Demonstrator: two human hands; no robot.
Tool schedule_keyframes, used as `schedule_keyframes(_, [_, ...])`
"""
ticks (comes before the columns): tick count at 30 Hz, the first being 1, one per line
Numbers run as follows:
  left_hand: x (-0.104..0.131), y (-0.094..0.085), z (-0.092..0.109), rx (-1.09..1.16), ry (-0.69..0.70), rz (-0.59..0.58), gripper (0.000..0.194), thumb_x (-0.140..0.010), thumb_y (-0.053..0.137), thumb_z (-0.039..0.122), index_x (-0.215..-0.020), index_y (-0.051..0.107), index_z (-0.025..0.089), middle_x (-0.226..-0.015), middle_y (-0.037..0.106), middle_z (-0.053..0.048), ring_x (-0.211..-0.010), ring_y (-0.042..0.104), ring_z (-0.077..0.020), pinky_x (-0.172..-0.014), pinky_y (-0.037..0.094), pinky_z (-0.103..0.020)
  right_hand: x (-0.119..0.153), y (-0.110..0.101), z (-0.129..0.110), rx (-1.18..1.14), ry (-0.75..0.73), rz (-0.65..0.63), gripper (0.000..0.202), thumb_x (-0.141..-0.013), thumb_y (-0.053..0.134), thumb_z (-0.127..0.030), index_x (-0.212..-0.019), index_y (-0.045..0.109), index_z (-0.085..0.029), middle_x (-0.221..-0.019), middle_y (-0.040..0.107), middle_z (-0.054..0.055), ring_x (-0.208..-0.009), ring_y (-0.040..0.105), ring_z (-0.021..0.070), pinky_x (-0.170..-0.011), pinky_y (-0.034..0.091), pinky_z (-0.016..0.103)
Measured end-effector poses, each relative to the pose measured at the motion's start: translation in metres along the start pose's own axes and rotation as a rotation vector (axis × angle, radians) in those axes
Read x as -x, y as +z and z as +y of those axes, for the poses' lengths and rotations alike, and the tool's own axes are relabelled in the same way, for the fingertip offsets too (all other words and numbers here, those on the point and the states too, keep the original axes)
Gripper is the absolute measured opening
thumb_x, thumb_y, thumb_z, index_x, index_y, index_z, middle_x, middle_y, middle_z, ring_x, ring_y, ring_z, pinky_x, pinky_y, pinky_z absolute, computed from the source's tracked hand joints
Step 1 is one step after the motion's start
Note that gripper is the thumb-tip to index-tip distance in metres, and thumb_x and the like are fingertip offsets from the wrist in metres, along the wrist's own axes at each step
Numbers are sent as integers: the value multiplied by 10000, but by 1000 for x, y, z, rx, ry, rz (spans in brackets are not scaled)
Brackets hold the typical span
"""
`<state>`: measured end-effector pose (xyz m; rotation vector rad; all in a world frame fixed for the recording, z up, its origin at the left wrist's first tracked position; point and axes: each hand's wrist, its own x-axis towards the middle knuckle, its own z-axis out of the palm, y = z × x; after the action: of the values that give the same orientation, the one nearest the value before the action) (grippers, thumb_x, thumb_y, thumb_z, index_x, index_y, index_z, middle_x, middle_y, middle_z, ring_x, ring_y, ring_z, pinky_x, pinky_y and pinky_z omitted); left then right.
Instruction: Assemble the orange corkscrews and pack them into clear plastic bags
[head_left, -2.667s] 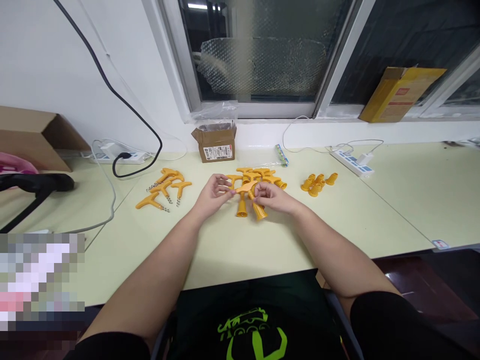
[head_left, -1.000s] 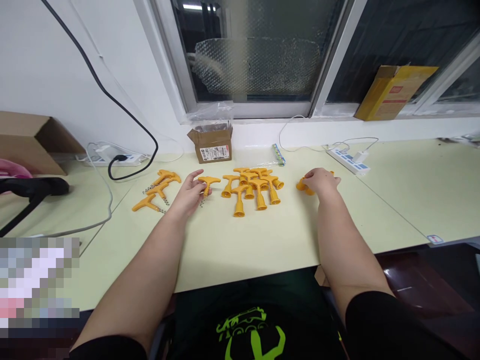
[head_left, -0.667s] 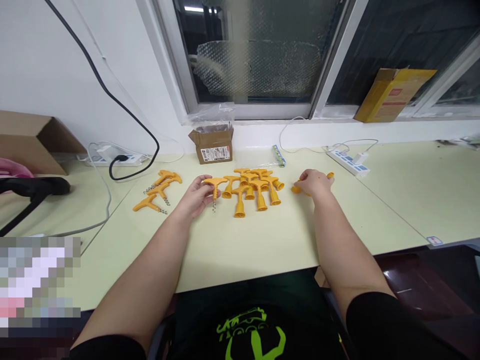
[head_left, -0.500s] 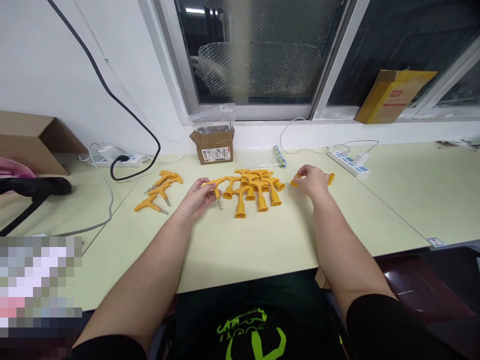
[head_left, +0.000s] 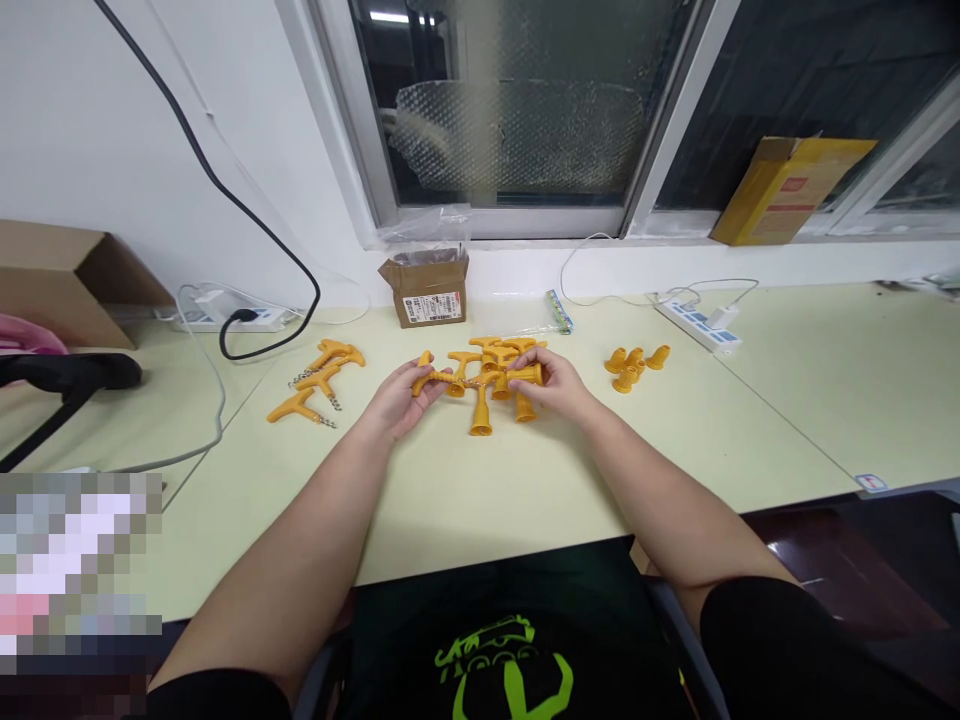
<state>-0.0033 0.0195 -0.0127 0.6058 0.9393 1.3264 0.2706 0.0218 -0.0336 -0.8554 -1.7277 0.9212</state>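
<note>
My left hand (head_left: 405, 398) grips a yellow T-handled corkscrew (head_left: 433, 377) by its handle, the metal spiral pointing right. Opposite it, my right hand (head_left: 551, 385) holds a yellow plastic sleeve (head_left: 527, 375), flared end to the right and narrow end towards the spiral tip. Both are above a cluster of capped corkscrews (head_left: 481, 412), partly hidden by my hands. Several bare corkscrews (head_left: 300, 408) lie to the left with their spirals showing. Loose yellow sleeves (head_left: 627, 377) stand and lie in a small group to the right.
Behind the cluster are an open cardboard box (head_left: 433, 300) and a clear plastic bag (head_left: 506, 315). Power strips stand at the left (head_left: 259, 320) and right (head_left: 697, 325) along the wall. A black cable (head_left: 217, 180) hangs at the left.
My right hand has come left from the loose sleeves, bringing one sleeve with it. The corkscrew in my left hand has turned from spiral down to spiral pointing right.
</note>
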Motion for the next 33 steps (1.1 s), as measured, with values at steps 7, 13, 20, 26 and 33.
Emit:
schedule_keyframes(7, [5,7,-9,15,-43,-15,99,-923,553,51,-892,598,135,-884,708,-78,-927,762,-187,-878,652,-332,0,13,5,-47,11,-61,287,-806,791,-355,-1026,674,-212,-1063,691,57,-897,650,199,-808,528,338])
schedule_keyframes(13, [12,14,-15,15,-37,-78,105,-912,561,67,-868,582,160,-882,731,-68,-935,755,-179,-932,642,-365,2,25,5,-118,81,-75,334,-786,813,-407,-1033,671,-232,-1013,706,47,-921,683,234,-830,569,379])
schedule_keyframes(20, [21,20,-22,-48,-88,-221,131,-869,630,93,-926,545,175,-1049,768,-126,-1006,766,-216,-998,612,-401,3,33,4,-142,11,-61,341,-818,793,-410,-1064,660,-214,-1092,709,69,-983,688,230,-911,561,402])
schedule_keyframes(26, [26,20,-24,-145,-20,-325,354,-811,775,128,-1008,493,213,-1098,756,-63,-1031,759,-195,-1082,555,-430,3,34,-3,-206,27,-40,377,-774,838,-452,-1011,675,-208,-1076,745,78,-1010,712,245,-927,576,418])
schedule_keyframes(33, [28,18,-30,-352,258,-405,534,-725,910,260,-942,423,234,-955,761,-27,-867,751,-168,-906,590,-338,2,33,-13,-331,259,-75,413,-752,848,-521,-949,663,-209,-769,734,15,-642,694,175,-668,616,344])
